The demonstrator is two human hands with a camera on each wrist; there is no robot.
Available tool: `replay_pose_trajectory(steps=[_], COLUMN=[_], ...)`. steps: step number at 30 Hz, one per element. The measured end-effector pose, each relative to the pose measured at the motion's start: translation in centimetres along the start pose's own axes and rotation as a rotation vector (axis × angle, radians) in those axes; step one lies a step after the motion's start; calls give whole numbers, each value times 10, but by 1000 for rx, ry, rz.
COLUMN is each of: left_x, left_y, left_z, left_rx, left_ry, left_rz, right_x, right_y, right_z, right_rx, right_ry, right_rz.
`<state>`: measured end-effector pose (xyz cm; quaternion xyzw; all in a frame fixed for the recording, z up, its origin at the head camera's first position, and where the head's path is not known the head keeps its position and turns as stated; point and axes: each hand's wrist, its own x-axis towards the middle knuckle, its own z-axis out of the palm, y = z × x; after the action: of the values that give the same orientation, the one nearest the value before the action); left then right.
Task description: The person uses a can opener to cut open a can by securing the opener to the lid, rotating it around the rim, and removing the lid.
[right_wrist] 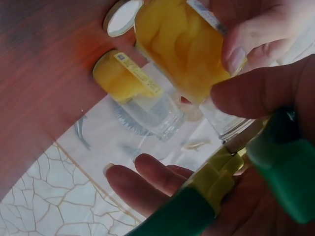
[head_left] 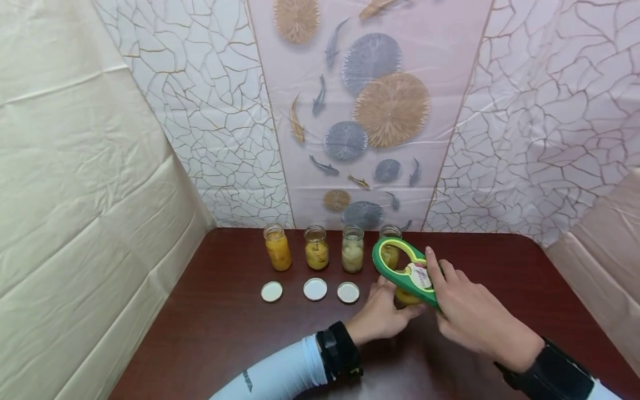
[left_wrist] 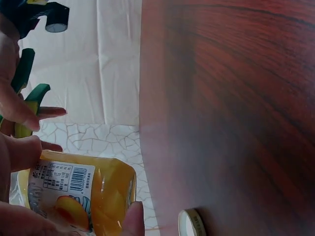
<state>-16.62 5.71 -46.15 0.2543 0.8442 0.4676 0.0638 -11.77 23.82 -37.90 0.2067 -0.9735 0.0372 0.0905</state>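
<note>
My left hand (head_left: 380,314) grips a glass jar of yellow fruit (left_wrist: 110,191), held tilted, with a peach picture and barcode on its label. My right hand (head_left: 470,308) holds a green jar opener (head_left: 400,282) with yellow gripping edges and a white sticker. In the right wrist view, the opener's yellow teeth (right_wrist: 216,179) sit right at the jar's mouth end, and my right thumb (right_wrist: 256,93) lies along the glass neck. Much of the jar is hidden in the head view by the opener and my left hand.
A row of lidless fruit jars stands along the table's back: an orange one (head_left: 278,253), a yellow one (head_left: 316,253), a pale one (head_left: 352,253) and another behind the opener (head_left: 391,230). Three upturned lids (head_left: 315,289) lie before them. A patterned cloth (head_left: 345,189) hangs behind.
</note>
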Motion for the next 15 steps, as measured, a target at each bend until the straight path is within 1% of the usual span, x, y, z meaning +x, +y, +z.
replay_pose_trajectory(steps=[3, 8, 10, 12, 15], left_x=[1, 1, 1, 1, 3], left_y=[-2, -4, -5, -7, -10], left_z=[-1, -3, -4, -7, -15], left_rx=[7, 19, 10, -30, -105], left_ry=[14, 8, -2, -33, -120], left_rz=[10, 49, 69, 97, 168], right_x=[1, 0, -1, -1, -3], right_y=[0, -1, -1, 0, 3], right_z=[3, 8, 10, 11, 11], right_rx=[-3, -12, -14, -24, -31], right_ry=[14, 49, 63, 77, 93], right_rz=[-1, -8, -19, -36, -65])
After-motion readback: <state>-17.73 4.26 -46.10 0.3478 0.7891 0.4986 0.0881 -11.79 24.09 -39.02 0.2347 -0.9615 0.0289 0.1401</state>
